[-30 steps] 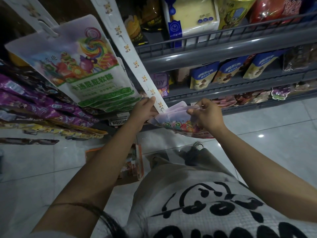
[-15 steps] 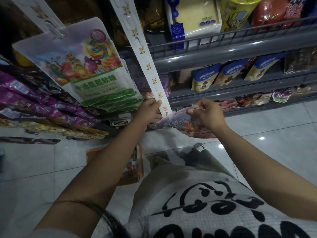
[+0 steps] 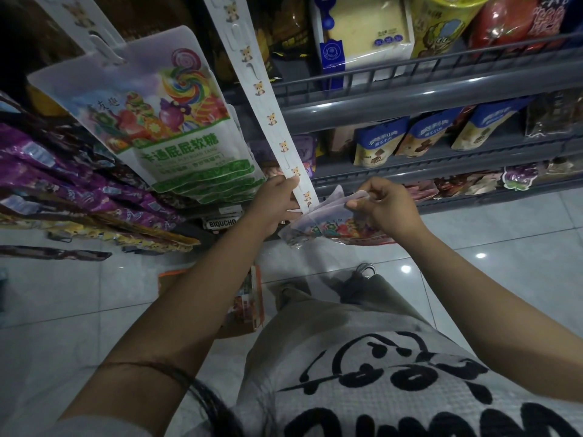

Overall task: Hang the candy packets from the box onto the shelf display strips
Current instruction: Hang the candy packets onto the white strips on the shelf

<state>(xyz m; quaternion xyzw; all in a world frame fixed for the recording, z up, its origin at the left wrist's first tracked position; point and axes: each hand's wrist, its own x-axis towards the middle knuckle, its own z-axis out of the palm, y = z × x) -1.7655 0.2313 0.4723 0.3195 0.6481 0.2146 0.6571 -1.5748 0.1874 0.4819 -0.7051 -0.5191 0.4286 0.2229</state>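
Observation:
A white display strip [image 3: 266,102] printed with small fox figures hangs down from the shelf. My left hand [image 3: 277,200] grips its lower end. My right hand [image 3: 381,205] pinches the top edge of a candy packet [image 3: 328,228], pale at the top with colourful sweets printed below, and holds it against the strip's bottom end. Several identical packets [image 3: 164,121] hang stacked on a second strip [image 3: 79,23] at the left. The cardboard box [image 3: 249,298] stands on the floor below, mostly hidden by my left forearm.
Grey wire shelves [image 3: 410,99] at the right hold blue snack bags [image 3: 378,143] and boxes. Purple packets [image 3: 56,184] hang in rows at the far left. My legs and a glossy tiled floor [image 3: 504,241] lie beneath.
The strip's lower end has swung a little to the right with my left hand. The packet's top edge is now closer against the strip's bottom.

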